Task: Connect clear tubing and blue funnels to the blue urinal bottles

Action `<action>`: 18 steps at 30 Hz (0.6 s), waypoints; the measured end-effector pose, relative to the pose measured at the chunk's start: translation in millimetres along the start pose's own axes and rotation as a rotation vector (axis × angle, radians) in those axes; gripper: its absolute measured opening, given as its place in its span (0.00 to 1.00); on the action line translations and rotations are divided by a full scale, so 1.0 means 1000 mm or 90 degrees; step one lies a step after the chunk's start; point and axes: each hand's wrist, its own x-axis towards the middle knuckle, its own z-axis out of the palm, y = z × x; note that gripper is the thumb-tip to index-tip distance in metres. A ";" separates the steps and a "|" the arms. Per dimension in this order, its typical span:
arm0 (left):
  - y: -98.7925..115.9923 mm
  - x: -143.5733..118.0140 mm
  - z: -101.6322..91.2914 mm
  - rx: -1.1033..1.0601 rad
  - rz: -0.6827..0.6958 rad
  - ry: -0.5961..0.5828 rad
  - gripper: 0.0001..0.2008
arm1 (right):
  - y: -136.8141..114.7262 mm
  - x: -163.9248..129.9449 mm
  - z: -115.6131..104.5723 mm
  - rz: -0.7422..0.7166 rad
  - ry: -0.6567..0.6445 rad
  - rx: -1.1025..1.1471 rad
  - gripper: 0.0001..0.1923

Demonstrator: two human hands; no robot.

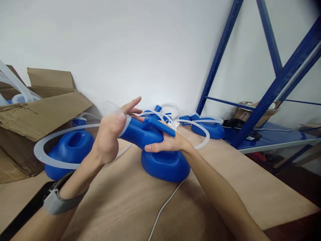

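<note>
While the right hand [165, 142] grips the blue plastic urinal bottle [144, 132] from beneath, just above the wooden table [130, 201], its long axis runs leftward and up. At its neck the left hand [110, 134], nearer the opening, presses a clear translucent cap [112, 108], fingers half spread.

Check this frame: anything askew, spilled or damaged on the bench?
Nothing spilled or visibly broken. Untidy bits: clear tubing loops loosely around the left blue container, more tubing tangles by the far container, and the cardboard box has a torn, sagging flap. Both hands hold a blue container.

bare tabletop [120, 201] near, blue containers [70, 152], tubing [47, 140] crowding behind
</note>
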 end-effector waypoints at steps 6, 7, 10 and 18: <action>-0.001 -0.006 0.016 -0.143 -0.035 0.007 0.45 | 0.002 0.000 0.003 0.020 0.035 0.034 0.28; -0.003 -0.007 0.017 -0.143 -0.032 0.001 0.42 | 0.001 0.000 0.002 0.022 0.031 0.025 0.26; -0.006 -0.006 0.018 -0.129 0.000 -0.042 0.36 | -0.003 -0.002 -0.003 0.015 0.013 -0.006 0.21; 0.009 -0.006 0.013 -0.045 0.022 -0.148 0.36 | -0.011 -0.007 -0.012 0.009 -0.007 -0.030 0.20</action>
